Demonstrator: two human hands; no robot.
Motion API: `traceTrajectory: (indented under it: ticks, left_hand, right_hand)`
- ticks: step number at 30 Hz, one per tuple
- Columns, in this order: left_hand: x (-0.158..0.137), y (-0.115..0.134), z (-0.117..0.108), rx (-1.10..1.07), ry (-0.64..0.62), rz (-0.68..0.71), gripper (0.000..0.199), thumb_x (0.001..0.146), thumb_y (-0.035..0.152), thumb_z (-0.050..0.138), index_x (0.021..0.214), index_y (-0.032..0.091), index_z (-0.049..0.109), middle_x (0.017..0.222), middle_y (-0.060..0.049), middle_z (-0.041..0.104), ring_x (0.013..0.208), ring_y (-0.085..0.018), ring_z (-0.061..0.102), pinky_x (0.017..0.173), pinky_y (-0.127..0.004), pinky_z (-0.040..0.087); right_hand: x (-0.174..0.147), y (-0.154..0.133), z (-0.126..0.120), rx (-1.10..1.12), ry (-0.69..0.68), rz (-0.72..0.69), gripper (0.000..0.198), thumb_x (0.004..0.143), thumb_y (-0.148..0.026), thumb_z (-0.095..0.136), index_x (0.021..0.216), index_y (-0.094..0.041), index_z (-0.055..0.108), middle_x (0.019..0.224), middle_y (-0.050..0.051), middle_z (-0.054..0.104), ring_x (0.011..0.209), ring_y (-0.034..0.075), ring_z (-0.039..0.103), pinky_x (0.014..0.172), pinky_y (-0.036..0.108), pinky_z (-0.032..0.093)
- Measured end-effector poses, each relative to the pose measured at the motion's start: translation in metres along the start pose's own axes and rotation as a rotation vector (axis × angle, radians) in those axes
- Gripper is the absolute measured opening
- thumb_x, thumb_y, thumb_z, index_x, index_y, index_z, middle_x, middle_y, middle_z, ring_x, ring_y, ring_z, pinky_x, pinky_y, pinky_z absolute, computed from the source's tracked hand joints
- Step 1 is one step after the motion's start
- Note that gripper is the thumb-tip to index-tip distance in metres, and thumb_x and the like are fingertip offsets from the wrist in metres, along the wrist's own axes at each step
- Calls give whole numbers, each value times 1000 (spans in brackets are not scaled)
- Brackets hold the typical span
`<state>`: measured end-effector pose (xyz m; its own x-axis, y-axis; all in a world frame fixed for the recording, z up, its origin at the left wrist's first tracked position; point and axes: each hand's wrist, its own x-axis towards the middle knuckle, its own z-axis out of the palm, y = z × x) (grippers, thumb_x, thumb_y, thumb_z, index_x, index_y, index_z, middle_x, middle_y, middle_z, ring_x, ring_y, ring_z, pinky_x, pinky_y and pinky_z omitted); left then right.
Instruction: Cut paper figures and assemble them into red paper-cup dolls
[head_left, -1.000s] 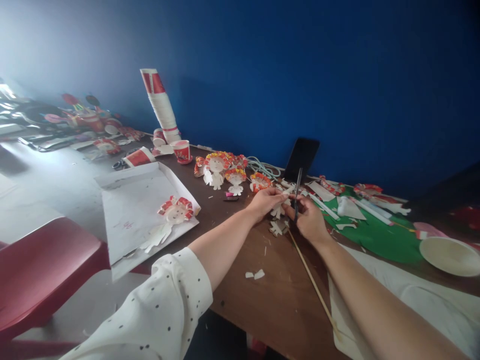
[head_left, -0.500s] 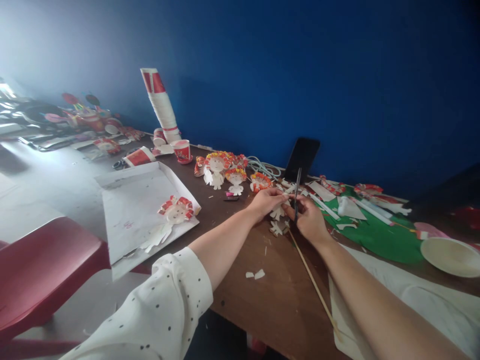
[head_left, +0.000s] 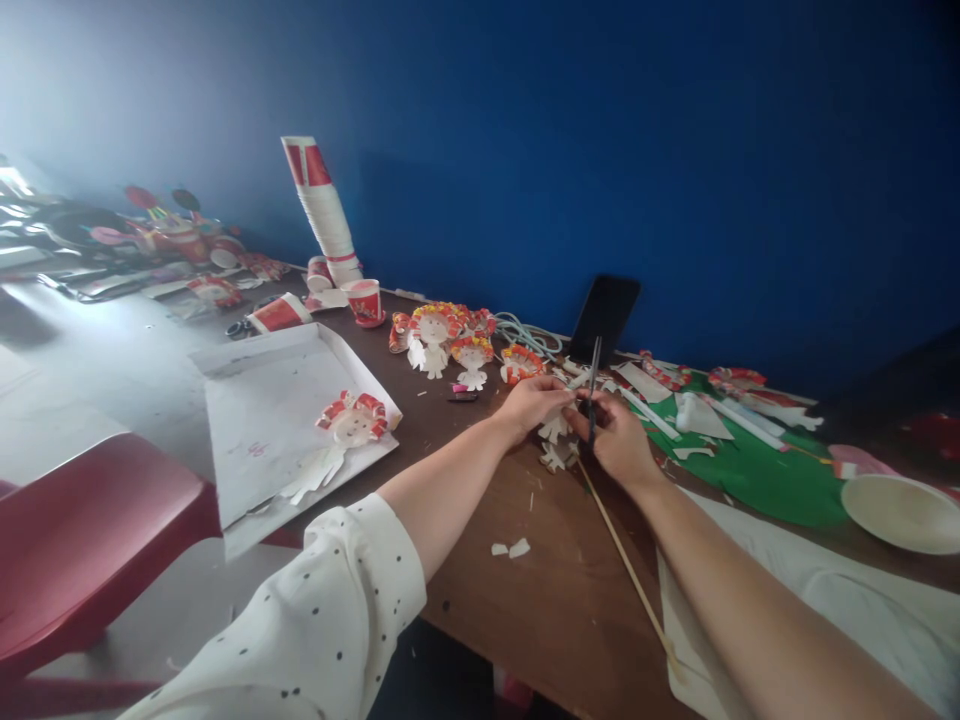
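Observation:
My right hand [head_left: 616, 432] is closed round dark-handled scissors [head_left: 594, 385], whose blades point up and away from me. Close beside it, my left hand [head_left: 534, 405] pinches a small piece of white paper; its shape is mostly hidden by the fingers. White paper doll cut-outs [head_left: 555, 457] lie on the table just under both hands. From below the right hand a thin wooden stick [head_left: 626, 560] runs toward me across the brown table [head_left: 525, 620].
Paper dolls with red-orange hair [head_left: 435, 335] stand behind my left hand. A black phone [head_left: 606, 315] leans on the blue wall. Left are a white box lid [head_left: 262, 420] and a tall paper cup stack [head_left: 322, 215]; right, a green sheet [head_left: 780, 485] and a bowl [head_left: 904, 512].
Hardly anything differs. The scissors and fingers have shifted very slightly, and both hands stay in the same place.

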<state>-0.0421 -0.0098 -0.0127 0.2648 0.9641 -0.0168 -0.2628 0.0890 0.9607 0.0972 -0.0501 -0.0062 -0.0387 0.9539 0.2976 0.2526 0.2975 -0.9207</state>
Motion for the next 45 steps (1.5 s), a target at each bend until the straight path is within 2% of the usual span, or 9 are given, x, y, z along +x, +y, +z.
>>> traceTrajectory:
  ticks: [13,21,27,34,39,45]
  left_hand:
    - [-4,6,2,-12,33,-34,21,65,27,71,69,13,56,57,4,53,50,-6,46,53,-21,35]
    - [-2,4,1,-12,20,-20,24,65,32,71,69,13,57,56,4,54,49,-6,47,52,-20,36]
    - [-1,1,0,22,26,7,22,66,30,72,69,13,57,57,4,52,50,-4,44,53,-19,34]
    - [-3,6,1,12,26,-21,27,68,37,71,75,14,59,58,3,55,49,-6,49,52,-20,37]
    - [-3,8,3,-72,-9,-39,17,71,22,67,84,13,59,58,4,56,48,-5,49,51,-19,37]
    - [-3,9,5,-25,-12,-28,12,71,12,63,81,13,56,56,5,54,46,-4,46,50,-18,37]
  right_hand:
    - [-1,-3,0,-7,-4,20,46,63,-45,77,98,-17,63,87,6,70,76,20,64,72,34,53]
    - [0,5,-1,-15,-14,14,48,66,-42,76,103,-17,63,91,8,70,80,21,65,73,34,53]
    - [0,7,-1,-9,-22,9,48,64,-41,78,104,-18,63,95,7,70,85,22,65,80,35,52]
    - [2,3,0,55,55,57,50,65,-45,76,104,-17,62,83,5,69,69,17,63,66,32,54]
    - [2,0,-3,37,144,80,51,63,-46,77,102,-16,62,77,3,67,65,16,61,64,31,53]
    - [2,1,-5,5,194,65,54,64,-47,76,105,-16,61,88,7,69,75,19,64,70,33,52]
